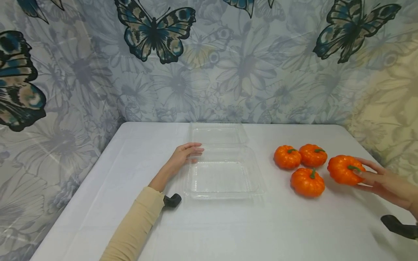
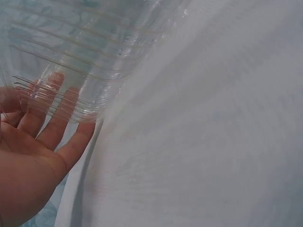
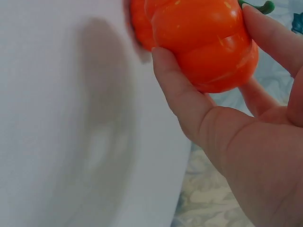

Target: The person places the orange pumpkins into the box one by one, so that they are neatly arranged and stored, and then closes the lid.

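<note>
A clear plastic container (image 1: 225, 195) lies on the white table with its hinged lid (image 1: 218, 135) folded back behind it. My left hand (image 1: 183, 156) grips the container's left side near the hinge; in the left wrist view, fingers (image 2: 54, 130) show partly through the ribbed plastic. At the right, my right hand (image 1: 383, 181) holds an orange pumpkin (image 1: 344, 169) with a green stem, thumb on top near the stem and the other fingers around its side. The right wrist view shows this pumpkin (image 3: 203, 47) close up, raised off the table, its shadow on the cloth.
Three more orange pumpkins sit between the container and my right hand: one at left (image 1: 287, 157), one behind (image 1: 312, 154), one in front (image 1: 307, 182). The white table (image 1: 209, 232) ends at a butterfly-patterned curtain (image 1: 209, 87) at the back and sides.
</note>
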The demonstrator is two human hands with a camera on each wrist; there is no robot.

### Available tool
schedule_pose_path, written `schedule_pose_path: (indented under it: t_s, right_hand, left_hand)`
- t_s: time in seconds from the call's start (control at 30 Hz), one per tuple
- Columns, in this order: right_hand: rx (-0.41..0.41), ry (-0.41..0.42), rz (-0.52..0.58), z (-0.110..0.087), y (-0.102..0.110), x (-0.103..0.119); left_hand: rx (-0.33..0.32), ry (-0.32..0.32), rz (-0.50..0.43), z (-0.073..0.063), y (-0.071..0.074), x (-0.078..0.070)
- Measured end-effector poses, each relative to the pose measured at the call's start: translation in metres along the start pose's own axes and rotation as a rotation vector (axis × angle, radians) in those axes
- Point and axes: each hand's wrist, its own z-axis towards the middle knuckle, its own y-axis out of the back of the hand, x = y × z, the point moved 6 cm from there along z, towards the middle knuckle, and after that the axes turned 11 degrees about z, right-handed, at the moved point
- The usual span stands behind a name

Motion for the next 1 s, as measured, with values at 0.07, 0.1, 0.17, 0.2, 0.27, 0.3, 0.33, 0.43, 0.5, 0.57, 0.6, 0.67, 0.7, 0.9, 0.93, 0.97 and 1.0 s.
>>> schedule_pose_path:
  t_s: [0.07, 0.1, 0.17, 0.2, 0.27, 0.3, 0.33, 0.43, 0.5, 0.57, 0.6, 0.67, 0.7, 0.9, 0.93, 0.97, 1.0]
  right_hand:
    - [0.026, 0.035, 0.035, 0.001, -0.003, 0.006]
    - [0.037, 0.057, 0.05, 0.002, -0.004, 0.01]
    - [0.067, 0.101, 0.097, 0.003, -0.01, 0.018]
    - [0.091, 0.129, 0.126, 0.004, -0.013, 0.023]
    - [0.123, 0.169, 0.154, 0.005, -0.021, 0.032]
    - [0.125, 0.187, 0.159, 0.006, -0.024, 0.036]
    - [0.133, 0.201, 0.16, 0.008, -0.028, 0.041]
    - [0.123, 0.215, 0.142, 0.014, -0.04, 0.052]
    - [0.109, 0.215, 0.114, 0.019, -0.048, 0.059]
    - [0.107, 0.21, 0.095, 0.023, -0.056, 0.064]
    - [0.107, 0.207, 0.078, 0.026, -0.06, 0.067]
    - [0.102, 0.206, 0.039, 0.03, -0.068, 0.071]
    - [0.107, 0.208, 0.024, 0.033, -0.073, 0.074]
    - [0.102, 0.209, -0.068, 0.047, -0.098, 0.082]
    - [0.099, 0.209, -0.086, 0.049, -0.102, 0.083]
    - [0.099, 0.212, -0.103, 0.051, -0.107, 0.084]
    - [0.098, 0.213, -0.123, 0.054, -0.111, 0.084]
  left_hand:
    - [0.003, 0.001, 0.002, 0.0, -0.001, -0.001]
    - [0.006, -0.001, 0.005, 0.0, -0.001, -0.002]
    - [0.009, -0.002, 0.008, 0.0, -0.002, -0.002]
    - [0.011, -0.003, 0.009, 0.0, -0.002, -0.003]
    - [0.014, -0.007, 0.013, 0.0, -0.002, -0.004]
    - [0.015, -0.008, 0.011, -0.001, -0.002, -0.005]
    - [0.015, -0.008, 0.009, -0.001, -0.002, -0.005]
    - [0.011, -0.009, 0.004, -0.001, -0.001, -0.006]
    - [0.007, -0.009, 0.004, -0.001, 0.0, -0.006]
    - [0.003, -0.007, 0.007, -0.002, 0.0, -0.006]
    - [0.002, -0.006, 0.009, -0.002, 0.0, -0.005]
    - [0.0, -0.001, 0.01, -0.002, 0.0, -0.005]
    - [-0.001, 0.002, 0.008, -0.002, 0.0, -0.004]
    - [-0.001, 0.0, 0.005, -0.003, -0.002, -0.003]
    - [0.0, 0.0, 0.006, -0.003, -0.002, -0.003]
    - [0.001, 0.0, 0.008, -0.003, -0.002, -0.002]
    - [0.002, 0.001, 0.008, -0.003, -0.002, -0.002]
